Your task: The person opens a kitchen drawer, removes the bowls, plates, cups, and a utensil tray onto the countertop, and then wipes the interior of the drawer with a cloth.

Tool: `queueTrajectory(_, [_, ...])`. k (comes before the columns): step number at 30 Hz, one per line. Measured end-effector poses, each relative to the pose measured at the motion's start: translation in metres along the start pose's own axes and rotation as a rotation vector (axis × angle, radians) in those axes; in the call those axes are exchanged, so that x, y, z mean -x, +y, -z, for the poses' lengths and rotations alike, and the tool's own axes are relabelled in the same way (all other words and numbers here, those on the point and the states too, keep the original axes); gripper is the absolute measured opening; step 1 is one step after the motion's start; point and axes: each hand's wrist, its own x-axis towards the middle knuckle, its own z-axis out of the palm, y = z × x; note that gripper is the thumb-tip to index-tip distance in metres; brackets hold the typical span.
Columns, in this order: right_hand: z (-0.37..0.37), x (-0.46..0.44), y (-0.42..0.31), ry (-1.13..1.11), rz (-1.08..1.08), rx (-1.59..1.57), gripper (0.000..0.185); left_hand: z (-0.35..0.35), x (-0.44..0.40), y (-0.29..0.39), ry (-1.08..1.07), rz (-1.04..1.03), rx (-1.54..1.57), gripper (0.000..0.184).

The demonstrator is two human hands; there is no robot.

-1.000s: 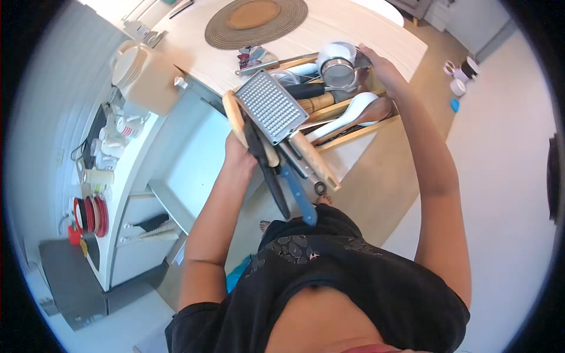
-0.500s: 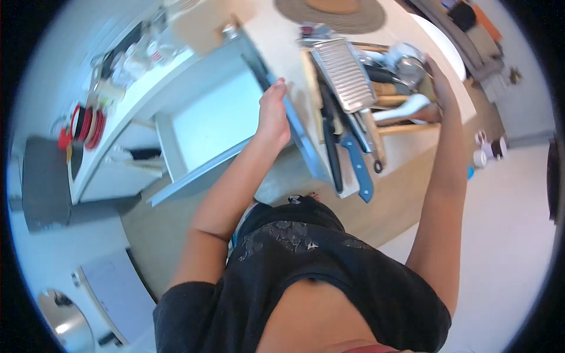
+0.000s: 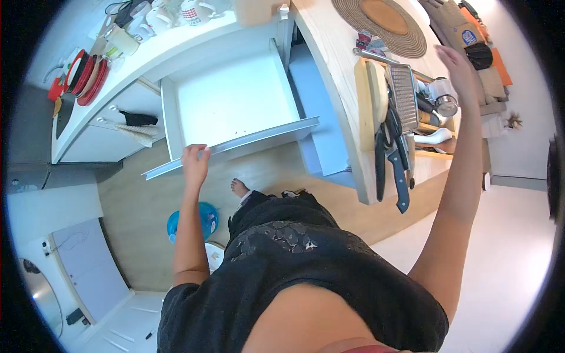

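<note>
L hand [image 3: 196, 167] is being the nearer one to the pulled-out drawer [image 3: 235, 100]; R hand [image 3: 461, 70] is hanging well apart from it, over by the utensil tray [image 3: 364, 97]. Drawer's front panel [image 3: 265, 137] is running lengthwise on a slant, lower L to upper R of view, & L fingers are meeting its top edge nr the lower-L end, not the middle. So most of the panel is stretching off to the R of those fingers, w/ the drawer floor lying just beyond, fwd & R. L fingers are bending loosely at the edge; can't tell if they're gripping or only touching. R fingers are hanging loose & extended, nothing visible in them, nr the tray's far R corner. Tray is sitting on the counter [image 3: 318, 50]. Grater [image 3: 404, 97] is lying on top, long axis approx. fore-aft; blue-handled knife [image 3: 400, 182] is sticking out past the counter's nr edge, beside a black handle [image 3: 380, 170].
</note>
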Motion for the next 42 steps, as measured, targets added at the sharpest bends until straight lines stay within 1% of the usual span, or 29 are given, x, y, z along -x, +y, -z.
queueTrajectory(1, [-0.014,-0.013,-0.012,-0.119,0.045,0.080,0.035,0.007,0.000,-0.010,0.066,-0.142,-0.336,0.035])
queueTrajectory(2, [-0.027,-0.023,-0.019,-0.137,0.049,0.085,0.035,0.010,-0.001,-0.020,0.062,-0.124,-0.331,0.035])
queueTrajectory(4, [-0.065,-0.050,-0.032,-0.384,0.027,0.464,0.034,0.032,0.005,-0.028,0.136,-0.271,-0.568,0.038])
queueTrajectory(5, [-0.084,-0.066,-0.030,-0.409,0.052,0.462,0.034,0.044,0.005,-0.033,0.141,-0.236,-0.570,0.038])
queueTrajectory(7, [-0.106,-0.098,0.010,-0.521,0.104,0.782,0.039,0.061,0.005,-0.044,0.117,-0.308,-0.709,0.037])
queueTrajectory(9, [-0.124,-0.118,0.032,-0.693,0.167,0.906,0.041,0.071,0.005,-0.053,0.059,-0.269,-0.664,0.032])
queueTrajectory(11, [-0.138,-0.109,0.016,-0.651,0.011,0.968,0.034,0.077,-0.003,-0.062,-0.005,-0.243,-0.619,0.027])
queueTrajectory(13, [-0.137,-0.118,0.042,-0.490,-0.017,0.948,0.029,0.072,-0.010,-0.068,0.004,-0.267,-0.575,0.016])
queueTrajectory(15, [-0.126,-0.129,0.055,-0.485,0.052,0.968,0.028,0.073,-0.013,-0.065,0.067,-0.294,-0.554,0.011])
queueTrajectory(17, [-0.112,-0.126,0.025,-0.299,-0.091,0.790,0.030,0.074,-0.013,-0.071,0.046,-0.310,-0.501,0.011])
queueTrajectory(19, [-0.102,-0.120,-0.029,-0.107,0.066,0.818,0.029,0.075,-0.014,-0.075,0.015,-0.323,-0.459,0.011])
queueTrajectory(21, [-0.091,-0.141,-0.042,-0.023,0.203,0.673,0.031,0.080,-0.021,-0.078,-0.019,-0.344,-0.424,0.012])
queueTrajectory(23, [-0.116,-0.137,-0.084,-0.128,0.194,0.321,0.030,0.089,-0.029,-0.080,-0.138,-0.421,-0.374,0.017])
queueTrajectory(24, [-0.142,-0.128,-0.104,-0.156,0.220,0.292,0.030,0.096,-0.035,-0.078,-0.154,-0.421,-0.370,0.017])
queueTrajectory(25, [-0.173,-0.119,-0.131,-0.185,0.250,0.264,0.029,0.103,-0.043,-0.076,-0.272,-0.410,-0.367,0.020])
queueTrajectory(26, [-0.213,-0.097,-0.172,-0.332,0.178,0.290,0.029,0.105,-0.049,-0.076,-0.389,-0.397,-0.363,0.023])
queueTrajectory(27, [-0.246,-0.080,-0.204,-0.480,0.107,0.314,0.029,0.103,-0.056,-0.081,-0.398,-0.391,-0.356,0.023])
queueTrajectory(28, [-0.281,-0.080,-0.188,-0.533,0.124,0.197,0.028,0.101,-0.064,-0.089,-0.400,-0.253,-0.196,0.022])
queueTrajectory(29, [-0.320,-0.071,-0.182,-0.589,0.211,0.233,0.029,0.100,-0.070,-0.095,-0.396,-0.111,-0.038,0.021])
queueTrajectory(30, [-0.352,-0.062,-0.196,-0.740,0.059,0.284,0.031,0.101,-0.073,-0.098,-0.398,-0.097,-0.036,0.021])
queueTrajectory(32, [-0.419,-0.055,-0.183,-0.884,0.190,0.432,0.032,0.106,-0.076,-0.102,-0.160,-0.079,-0.128,0.023])
queueTrajectory(33, [-0.449,-0.053,-0.164,-0.901,0.314,0.454,0.030,0.107,-0.076,-0.105,-0.166,-0.059,-0.132,0.023])
queueTrajectory(34, [-0.482,-0.054,-0.138,-0.875,0.416,0.491,0.027,0.108,-0.074,-0.107,-0.031,-0.013,-0.297,0.023])
queueTrajectory(35, [-0.504,-0.051,-0.129,-0.908,0.410,0.481,0.027,0.109,-0.068,-0.110,0.095,0.035,-0.465,0.024])
queueTrajectory(36, [-0.524,-0.050,-0.123,-0.895,0.328,0.519,0.026,0.109,-0.063,-0.114,0.080,0.060,-0.472,0.024])
queueTrajectory(38, [-0.561,-0.057,-0.110,-0.875,0.205,0.584,0.028,0.112,-0.065,-0.126,0.314,0.188,-0.647,0.024])
queueTrajectory(39, [-0.577,-0.052,-0.090,-0.894,0.215,0.574,0.028,0.114,-0.064,-0.137,0.310,0.206,-0.660,0.024])
queueTrajectory(41, [-0.614,-0.054,-0.060,-0.885,0.135,0.608,0.030,0.115,-0.070,-0.163,0.429,0.499,-0.249,0.025])
queueTrajectory(42, [-0.626,-0.048,-0.059,-0.866,0.084,0.622,0.035,0.114,-0.073,-0.163,0.435,0.514,-0.257,0.025])
